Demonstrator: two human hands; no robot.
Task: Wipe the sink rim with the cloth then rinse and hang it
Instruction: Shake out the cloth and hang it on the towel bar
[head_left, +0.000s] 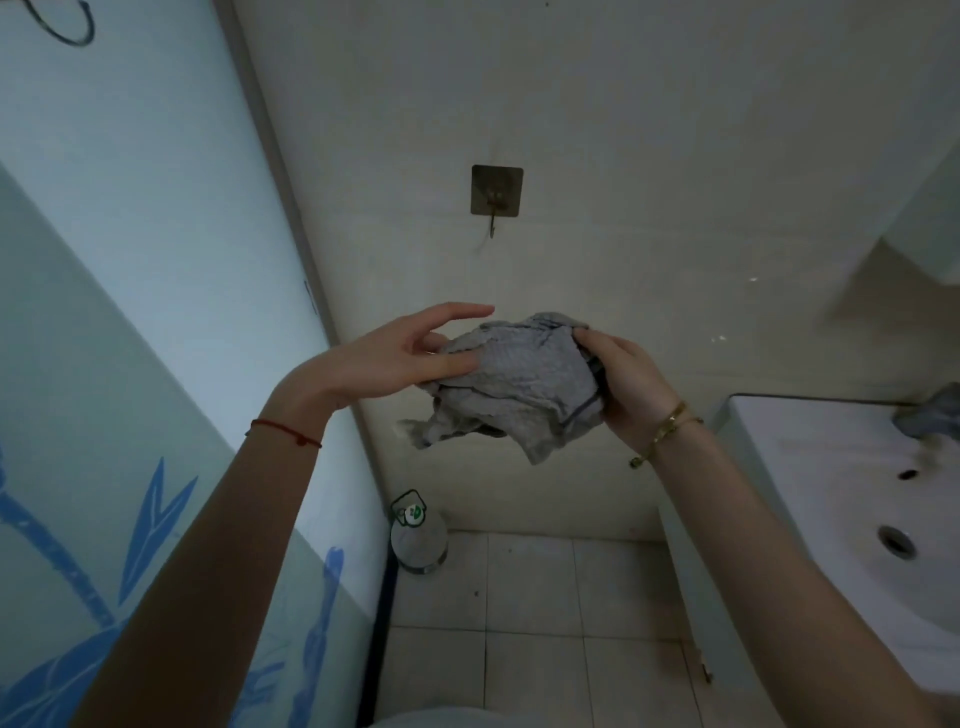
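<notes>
A crumpled grey cloth (519, 384) hangs in the air between both hands, below a metal adhesive wall hook (496, 195). My right hand (621, 387) grips the cloth's right side, fingers curled round its edge. My left hand (400, 358) touches the cloth's left side, thumb against the fabric and the fingers nearly straight, the index finger pointing over the top. The white sink (831, 499) lies at the right edge with its drain (896, 540) visible. The hook is bare.
A frosted glass door with blue leaf pattern (130, 364) fills the left. On the tiled floor in the corner stands a pale bottle (418, 535). Another grey object (932, 413) sits at the sink's back rim. A white cabinet (930, 218) juts out at upper right.
</notes>
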